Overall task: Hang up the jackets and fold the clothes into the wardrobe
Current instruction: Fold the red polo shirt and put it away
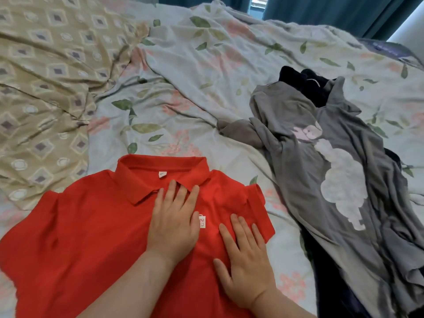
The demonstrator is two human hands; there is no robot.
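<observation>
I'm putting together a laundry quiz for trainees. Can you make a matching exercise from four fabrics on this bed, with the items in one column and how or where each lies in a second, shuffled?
Items
1. red polo shirt
2. grey printed shirt
3. dark navy garment
4. beige patterned cloth

How or where
A. crumpled on the right side of the bed
B. along the bed's left side
C. spread flat under the left hand and right hand
D. showing from under the grey printed shirt

Pairs: 1-C, 2-A, 3-D, 4-B

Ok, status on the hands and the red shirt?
Left hand and right hand flat on red polo shirt. Grey shirt heaped beside it, apart.
</observation>
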